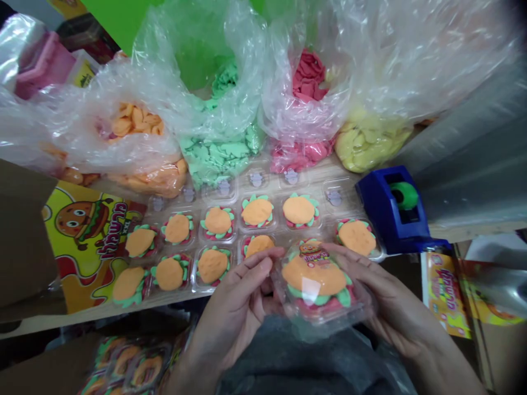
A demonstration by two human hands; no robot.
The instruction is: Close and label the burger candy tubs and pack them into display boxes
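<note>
The left hand (234, 307) and right hand (395, 307) curve half-closed around a clear tub (317, 280) of burger-shaped clay, gripping its sides to keep the label up, just below the rows of tubs (257, 213).

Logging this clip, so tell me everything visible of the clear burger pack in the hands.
The clear plastic pack holds a burger-shaped filling: orange bun, green leafy layer, red layer beneath, with a small colourful label on top. It sits tilted between the left hand and right hand, their fingers on its edges.
</note>
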